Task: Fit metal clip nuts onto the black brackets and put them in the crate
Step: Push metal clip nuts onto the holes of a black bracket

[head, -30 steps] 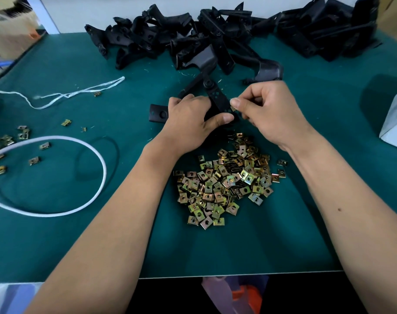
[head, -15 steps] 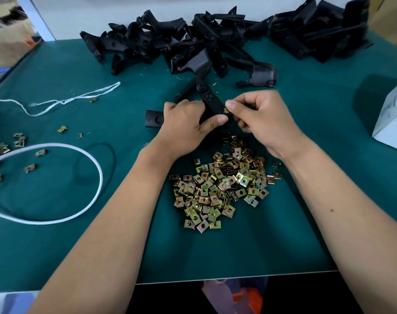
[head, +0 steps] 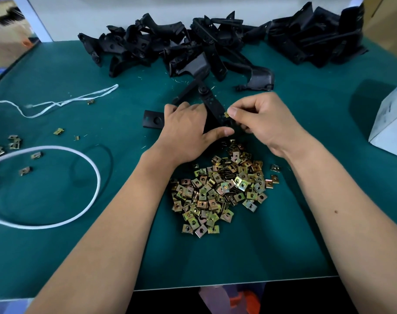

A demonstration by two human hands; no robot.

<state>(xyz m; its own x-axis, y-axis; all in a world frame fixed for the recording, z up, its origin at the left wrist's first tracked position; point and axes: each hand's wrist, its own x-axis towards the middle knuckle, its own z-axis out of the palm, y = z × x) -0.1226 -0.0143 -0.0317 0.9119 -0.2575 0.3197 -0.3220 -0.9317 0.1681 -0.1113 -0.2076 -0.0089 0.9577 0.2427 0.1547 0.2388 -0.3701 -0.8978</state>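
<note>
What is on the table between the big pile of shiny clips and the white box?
In the head view, two stray clip nuts lie just right of the clip nut pile, then the person's right forearm crosses, then bare green mat up to the white box.

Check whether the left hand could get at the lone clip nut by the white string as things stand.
Probably not right away: the left hand is holding the bracket down. The nut lies on open mat, nothing covering it.
</note>
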